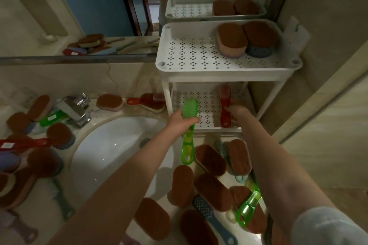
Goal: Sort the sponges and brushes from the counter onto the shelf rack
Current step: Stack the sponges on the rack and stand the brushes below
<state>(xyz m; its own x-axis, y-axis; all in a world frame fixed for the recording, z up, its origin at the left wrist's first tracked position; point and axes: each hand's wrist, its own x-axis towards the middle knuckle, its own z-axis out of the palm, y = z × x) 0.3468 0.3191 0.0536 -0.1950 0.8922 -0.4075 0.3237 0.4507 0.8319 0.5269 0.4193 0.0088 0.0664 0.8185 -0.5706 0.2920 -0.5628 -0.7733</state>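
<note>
Head view step: likely loading lower shelf (207, 95)
left hand (179, 119): grips green brush (190, 108)
right hand (237, 113): grips red brush (225, 101)
next: lay both flat, release

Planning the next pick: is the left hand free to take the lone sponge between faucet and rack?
Probably not yet: the left hand grips a green brush at the lower shelf; the sponge itself lies uncovered.

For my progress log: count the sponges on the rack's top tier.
2. A pink-based sponge and a blue-based sponge beside it on its right, both in the top tier's far right corner. The pair above is a mirror reflection.
</note>
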